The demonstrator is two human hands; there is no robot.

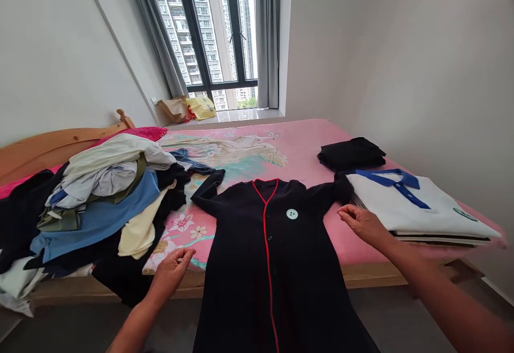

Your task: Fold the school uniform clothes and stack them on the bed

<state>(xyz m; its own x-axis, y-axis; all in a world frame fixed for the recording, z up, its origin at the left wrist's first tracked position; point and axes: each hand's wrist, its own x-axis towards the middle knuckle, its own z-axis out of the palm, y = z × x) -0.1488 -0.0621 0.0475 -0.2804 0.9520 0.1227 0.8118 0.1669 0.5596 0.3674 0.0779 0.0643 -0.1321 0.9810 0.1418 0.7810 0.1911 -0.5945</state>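
Two bare hands are in view, their fingers loosely curled; I cannot tell whether thumb meets fingertip on either, the left hand (172,273) between 8 and 9 o'clock of one black cardigan (243,240), the right hand (359,222) between 2 and 3. The cardigan lies front up over the bed (305,149) edge, with two sleeves, one red trim and one round badge (292,214). Beyond the right hand, towards 3, is one stack topped by a white polo shirt (441,208); between 1 and 2, one folded black pile (352,154). Between 9 and 10 sits one heap of clothes (116,213); at 11, two bags (201,107) and one window (212,37)
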